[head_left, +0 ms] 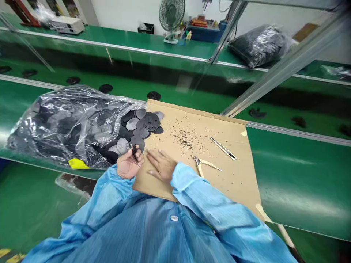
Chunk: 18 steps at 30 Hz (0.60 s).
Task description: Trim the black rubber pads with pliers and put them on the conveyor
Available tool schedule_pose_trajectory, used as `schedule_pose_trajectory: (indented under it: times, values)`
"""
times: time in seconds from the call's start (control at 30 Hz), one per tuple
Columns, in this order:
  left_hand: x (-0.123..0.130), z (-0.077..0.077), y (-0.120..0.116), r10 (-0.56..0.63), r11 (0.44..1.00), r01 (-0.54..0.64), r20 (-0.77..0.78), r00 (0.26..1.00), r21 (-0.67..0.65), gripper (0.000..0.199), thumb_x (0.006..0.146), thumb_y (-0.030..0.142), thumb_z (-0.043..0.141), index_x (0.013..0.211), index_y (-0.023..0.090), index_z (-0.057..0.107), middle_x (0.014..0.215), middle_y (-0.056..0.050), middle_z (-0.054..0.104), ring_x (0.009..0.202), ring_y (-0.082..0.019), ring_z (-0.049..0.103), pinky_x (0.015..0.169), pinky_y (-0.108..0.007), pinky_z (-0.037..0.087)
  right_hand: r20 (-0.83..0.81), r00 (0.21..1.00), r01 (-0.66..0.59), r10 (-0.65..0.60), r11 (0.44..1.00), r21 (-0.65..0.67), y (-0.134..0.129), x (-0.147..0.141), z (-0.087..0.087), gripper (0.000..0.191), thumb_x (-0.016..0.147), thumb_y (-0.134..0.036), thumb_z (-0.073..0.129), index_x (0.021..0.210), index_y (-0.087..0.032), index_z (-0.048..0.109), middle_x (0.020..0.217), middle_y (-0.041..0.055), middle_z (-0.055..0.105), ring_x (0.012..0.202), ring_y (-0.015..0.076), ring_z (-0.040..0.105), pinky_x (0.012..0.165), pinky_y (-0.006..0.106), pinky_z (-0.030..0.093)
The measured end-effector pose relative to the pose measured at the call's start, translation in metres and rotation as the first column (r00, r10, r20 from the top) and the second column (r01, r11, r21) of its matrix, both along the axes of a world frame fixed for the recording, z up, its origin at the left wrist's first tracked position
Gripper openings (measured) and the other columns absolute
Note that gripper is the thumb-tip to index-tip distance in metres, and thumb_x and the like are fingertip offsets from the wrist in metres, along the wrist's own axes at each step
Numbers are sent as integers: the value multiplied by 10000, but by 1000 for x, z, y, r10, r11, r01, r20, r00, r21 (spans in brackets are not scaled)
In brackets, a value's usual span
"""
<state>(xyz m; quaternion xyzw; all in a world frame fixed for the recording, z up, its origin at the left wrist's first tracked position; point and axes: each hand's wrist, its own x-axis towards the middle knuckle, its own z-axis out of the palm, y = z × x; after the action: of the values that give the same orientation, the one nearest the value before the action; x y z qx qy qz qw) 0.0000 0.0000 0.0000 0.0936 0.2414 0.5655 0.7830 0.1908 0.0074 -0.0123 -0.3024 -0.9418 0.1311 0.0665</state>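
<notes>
While the left hand (128, 165) pinches a narrow black piece (134, 153) at frame centre, long axis pointing up to the grey discs (141, 133), the right hand (161, 165) lies flat and open on the cardboard (233, 190).

Garment: a light-blue smock (142, 233) with fine vertical stripes, closed at lower centre of the frame by a round silver-coloured snap button (173, 218). The left sleeve (115, 193) and right sleeve (208, 197) are long and creased, gathered at the cuffs. The left hand (127, 164) and right hand (161, 165) are bare.
</notes>
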Motion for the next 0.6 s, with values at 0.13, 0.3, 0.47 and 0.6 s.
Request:
schedule_pose_trajectory:
  times: [0.13,0.3,0.47,0.6]
  values:
    - [2,2,-3,-14,1000,14,-47,999,-6,221,738,241,632,937,148,614,670,-8,456,589,-110,429,523,-236,337,-12,907,420,-420,906,49,22,3,7,673,923,-506,398,1398,-30,379,1476,192,305,1370,329,254,1126,520,168]
    - [3,3,-2,-19,1000,18,-68,998,-10,227,729,234,641,936,141,629,675,-19,477,608,-117,445,552,-245,373,-57,995,85,-86,996,-16,14,-3,4,705,898,-555,433,1411,-76,371,1474,151,333,1378,273,261,1141,450,201]
    - [4,4,-2,-28,999,27,-92,995,-19,212,718,215,647,919,147,642,672,-25,489,613,-120,458,549,-241,388,-109,892,440,-440,898,-22,11,8,17,629,924,-472,429,1412,-82,360,1457,181,349,1370,277,278,1139,487,195]
    - [4,4,-3,-28,999,25,-114,993,-29,215,714,222,658,916,151,649,674,-29,496,621,-124,468,553,-241,399,-142,960,237,-242,970,-51,-13,37,22,654,916,-511,418,1401,-74,376,1456,168,359,1366,270,287,1133,431,251]
